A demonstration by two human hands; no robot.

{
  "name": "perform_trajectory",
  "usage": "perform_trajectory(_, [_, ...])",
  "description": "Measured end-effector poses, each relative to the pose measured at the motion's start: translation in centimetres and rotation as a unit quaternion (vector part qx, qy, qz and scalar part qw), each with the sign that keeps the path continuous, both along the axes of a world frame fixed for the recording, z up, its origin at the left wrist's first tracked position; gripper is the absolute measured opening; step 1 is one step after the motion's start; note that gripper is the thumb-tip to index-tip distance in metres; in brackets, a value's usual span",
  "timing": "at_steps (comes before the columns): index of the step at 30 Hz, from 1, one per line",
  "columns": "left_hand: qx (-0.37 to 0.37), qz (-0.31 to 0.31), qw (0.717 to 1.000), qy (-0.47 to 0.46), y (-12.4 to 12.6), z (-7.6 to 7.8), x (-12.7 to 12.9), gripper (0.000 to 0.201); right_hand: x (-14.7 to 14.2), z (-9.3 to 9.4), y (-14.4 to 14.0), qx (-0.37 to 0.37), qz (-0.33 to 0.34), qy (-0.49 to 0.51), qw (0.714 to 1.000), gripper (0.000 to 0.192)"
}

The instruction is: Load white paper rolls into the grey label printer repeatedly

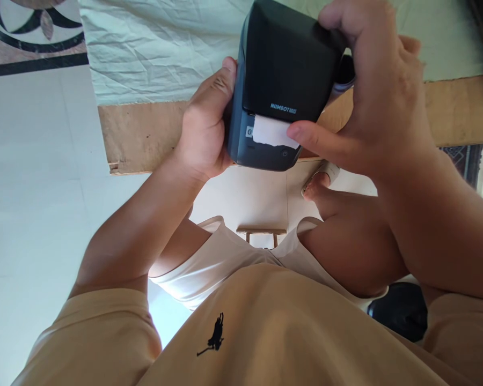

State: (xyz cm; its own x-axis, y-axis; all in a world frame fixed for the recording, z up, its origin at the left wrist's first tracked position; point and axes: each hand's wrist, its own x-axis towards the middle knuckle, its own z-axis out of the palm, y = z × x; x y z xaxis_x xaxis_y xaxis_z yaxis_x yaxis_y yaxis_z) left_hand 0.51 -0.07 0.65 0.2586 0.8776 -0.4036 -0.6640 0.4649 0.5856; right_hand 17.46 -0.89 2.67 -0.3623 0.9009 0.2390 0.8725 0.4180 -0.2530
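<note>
— Holding that label printer in the air over the tabletop, both hands on it?

— Yes. The left hand is wrapped round its side, and the right hand grips the top, with a finger pressed on the white paper sticking out of the slot.

— The risk?

— I'd say the paper could tear crookedly if pulled sideways. And since the printer rests on nothing, a loosened grip might drop it onto the tabletop edge or the floor.

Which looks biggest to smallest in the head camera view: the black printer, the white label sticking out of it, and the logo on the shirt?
1. Black printer
2. White label
3. Shirt logo, though closeness to the camera makes its place against the label unsure.
</note>
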Motion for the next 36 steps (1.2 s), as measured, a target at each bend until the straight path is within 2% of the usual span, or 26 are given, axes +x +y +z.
perform_trajectory(2, [0.162,-0.023,0.986,0.033,-0.1,0.2,0.3,0.032,0.1,0.1,0.1,0.0,0.007,-0.006,1.0,0.072])
perform_trajectory(3, [0.211,-0.045,0.975,0.054,-0.2,0.3,0.5,0.039,0.2,0.3,0.1,0.006,0.01,-0.005,1.0,0.073])
perform_trajectory(4, [0.223,-0.062,0.971,0.062,-0.3,0.4,0.7,0.043,0.3,0.4,0.1,0.015,0.014,-0.001,1.0,0.073])
perform_trajectory(6, [0.23,-0.075,0.969,0.058,-0.4,0.7,1.1,0.045,0.6,0.7,0.0,0.04,0.016,0.004,0.999,0.071])
perform_trajectory(9, [0.232,-0.06,0.97,0.042,-0.5,0.7,1.1,0.039,1.1,0.9,-0.1,0.073,0.01,0.031,0.997,0.063])
perform_trajectory(15, [0.202,-0.026,0.973,0.106,-0.4,-0.5,0.2,0.015,0.3,0.4,-0.7,0.13,0.021,0.214,0.968,0.029])
perform_trajectory(18, [0.183,-0.03,0.977,0.107,-0.5,-0.5,0.2,0.014,-0.6,0.5,-0.8,0.087,-0.05,0.283,0.954,0.033])
perform_trajectory(20, [0.179,-0.034,0.979,0.095,-0.5,-0.4,0.2,0.013,-0.8,0.5,-0.6,0.087,-0.087,0.309,0.943,0.038])
perform_trajectory(22, [0.19,-0.038,0.978,0.081,-0.5,-0.2,0.2,0.013,-0.6,0.5,-0.2,0.115,-0.075,0.275,0.952,0.04])
perform_trajectory(25, [0.223,-0.058,0.967,0.105,-0.3,-0.1,0.0,0.013,-0.3,0.6,0.0,0.126,-0.03,0.131,0.983,0.036])
perform_trajectory(27, [0.236,-0.072,0.96,0.135,-0.2,-0.1,-0.1,0.013,-0.3,0.9,0.0,0.113,-0.028,0.05,0.992,0.033])
perform_trajectory(31, [0.24,-0.074,0.954,0.161,0.0,-0.3,-0.4,0.015,-1.1,1.8,-0.3,0.028,-0.068,-0.049,0.996,0.033])
perform_trajectory(36, [0.235,-0.1,0.944,0.207,0.1,-0.4,-0.7,0.014,-2.1,2.9,-0.3,-0.069,-0.098,-0.142,0.983,0.04])
